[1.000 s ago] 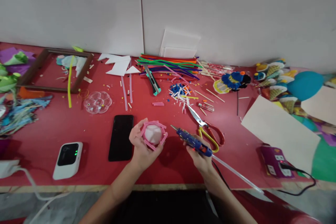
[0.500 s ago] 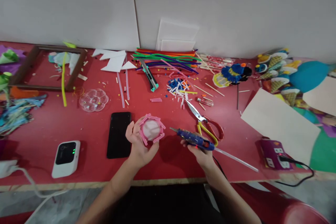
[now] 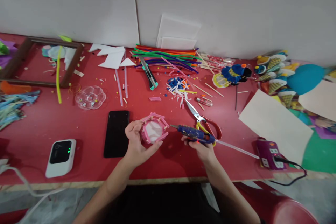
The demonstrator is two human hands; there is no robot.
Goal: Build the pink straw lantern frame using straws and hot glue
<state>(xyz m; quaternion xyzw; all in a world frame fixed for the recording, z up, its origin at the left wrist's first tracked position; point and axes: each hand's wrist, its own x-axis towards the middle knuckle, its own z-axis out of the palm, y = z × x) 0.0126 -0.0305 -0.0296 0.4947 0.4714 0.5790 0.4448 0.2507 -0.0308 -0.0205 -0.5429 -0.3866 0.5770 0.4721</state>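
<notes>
My left hand (image 3: 138,145) is closed around a small round pink craft piece (image 3: 154,131), built of short pink sticks around a whitish middle. Its open side tilts up toward me. In my right hand (image 3: 201,148) is a blue glue gun (image 3: 195,134), its metal nozzle pointing left, close to the right edge of the craft piece but apart from it. A long clear glue stick (image 3: 237,148) sticks out of the gun's back end. Behind the gun lie scissors (image 3: 202,119) with red and yellow handles, partly hidden by it.
A black phone (image 3: 117,133) lies left of my left hand, beyond it a white device (image 3: 61,157). Farther back are a box cutter (image 3: 148,73), pipe cleaners (image 3: 168,54), cut bits (image 3: 178,85) and pink pieces (image 3: 155,98). A purple power socket box (image 3: 269,154) stands right.
My left hand has tilted the pink craft piece, so more of its stick sides show, and shifted it slightly right. The glue gun stays nearly in place. The camera view has turned slightly.
</notes>
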